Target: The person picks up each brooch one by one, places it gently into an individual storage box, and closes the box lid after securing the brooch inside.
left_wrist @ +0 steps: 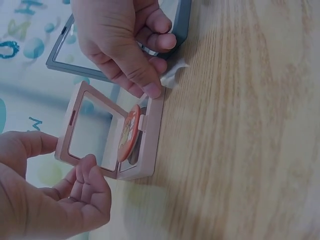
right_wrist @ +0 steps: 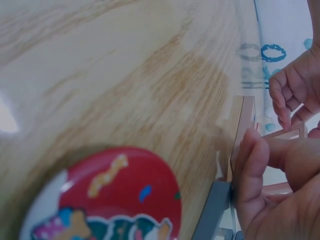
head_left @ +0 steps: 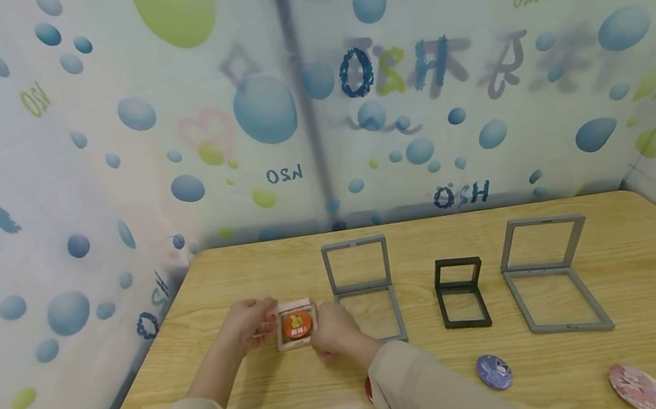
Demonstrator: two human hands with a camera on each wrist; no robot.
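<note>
A small pink display frame stands hinged open on the wooden table, with a round orange-red badge in its base half. In the left wrist view the badge sits tilted between the two halves. My left hand pinches the raised lid of the pink frame between thumb and fingers. At the opposite side, my right hand grips the edge of the base, its thumb on the corner. A bit of clear film shows beside that thumb.
Two grey frames and a black frame stand opened to the right. A red badge lies beneath my right forearm. Farther right are a purple badge and a pink badge. A patterned curtain hangs behind the table.
</note>
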